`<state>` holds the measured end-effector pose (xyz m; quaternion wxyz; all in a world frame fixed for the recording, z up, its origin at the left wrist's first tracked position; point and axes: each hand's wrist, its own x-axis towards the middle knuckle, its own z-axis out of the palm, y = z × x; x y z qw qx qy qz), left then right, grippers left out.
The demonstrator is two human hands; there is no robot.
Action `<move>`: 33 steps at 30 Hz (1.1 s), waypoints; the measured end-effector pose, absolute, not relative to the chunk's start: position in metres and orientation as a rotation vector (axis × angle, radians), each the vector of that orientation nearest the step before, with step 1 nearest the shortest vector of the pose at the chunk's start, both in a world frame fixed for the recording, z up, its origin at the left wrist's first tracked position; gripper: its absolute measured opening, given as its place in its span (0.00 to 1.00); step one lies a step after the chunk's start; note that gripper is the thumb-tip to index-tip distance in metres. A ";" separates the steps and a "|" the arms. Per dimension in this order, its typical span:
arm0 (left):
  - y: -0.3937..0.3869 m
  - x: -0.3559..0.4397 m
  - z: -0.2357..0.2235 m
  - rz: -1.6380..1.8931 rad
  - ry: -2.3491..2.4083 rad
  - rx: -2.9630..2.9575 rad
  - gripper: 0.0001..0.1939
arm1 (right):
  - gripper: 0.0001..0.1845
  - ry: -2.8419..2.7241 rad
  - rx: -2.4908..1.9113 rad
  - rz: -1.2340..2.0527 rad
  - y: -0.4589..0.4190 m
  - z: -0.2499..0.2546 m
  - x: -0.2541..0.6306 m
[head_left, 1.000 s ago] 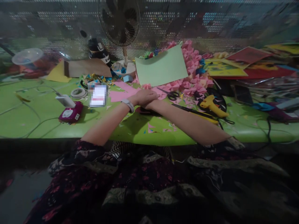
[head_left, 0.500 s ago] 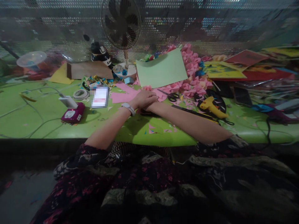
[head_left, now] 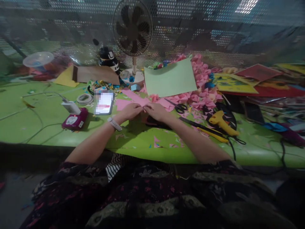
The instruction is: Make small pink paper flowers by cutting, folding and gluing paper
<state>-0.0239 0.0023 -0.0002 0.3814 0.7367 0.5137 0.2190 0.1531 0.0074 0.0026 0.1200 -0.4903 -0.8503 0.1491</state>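
Pink paper (head_left: 124,104) at two hands (head_left: 156,111); one green sheet (head_left: 170,79) beyond.

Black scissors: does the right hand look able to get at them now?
Probably yes: the scissors lie uncovered close to the right hand, with nothing seen blocking the way.

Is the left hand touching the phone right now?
Apart: the head view plainly shows green tabletop and pink paper between the left hand and the phone.
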 end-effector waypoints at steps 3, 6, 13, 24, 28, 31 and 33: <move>-0.001 -0.026 -0.002 0.417 1.161 1.727 0.10 | 0.19 -2.430 -1.431 0.513 0.006 0.006 0.156; -0.001 -0.024 -0.009 0.380 0.960 1.620 0.17 | 0.17 -2.365 -1.386 0.534 0.004 0.008 0.158; 0.002 -0.022 -0.020 0.396 1.030 1.683 0.15 | 0.14 -2.321 -1.363 0.581 0.000 0.010 0.156; 0.011 -0.047 0.008 0.868 1.090 1.503 0.14 | 0.14 -1.891 -1.217 0.892 0.017 0.020 0.189; 0.005 -0.039 0.008 0.924 1.009 1.482 0.22 | 0.14 -1.852 -1.114 1.090 0.014 0.022 0.189; 0.004 -0.036 0.008 0.974 1.002 1.472 0.23 | 0.09 -1.830 -1.049 1.146 0.009 0.022 0.184; 0.004 -0.036 0.006 1.010 0.997 1.442 0.22 | 0.07 -1.831 -1.022 1.213 0.006 0.024 0.182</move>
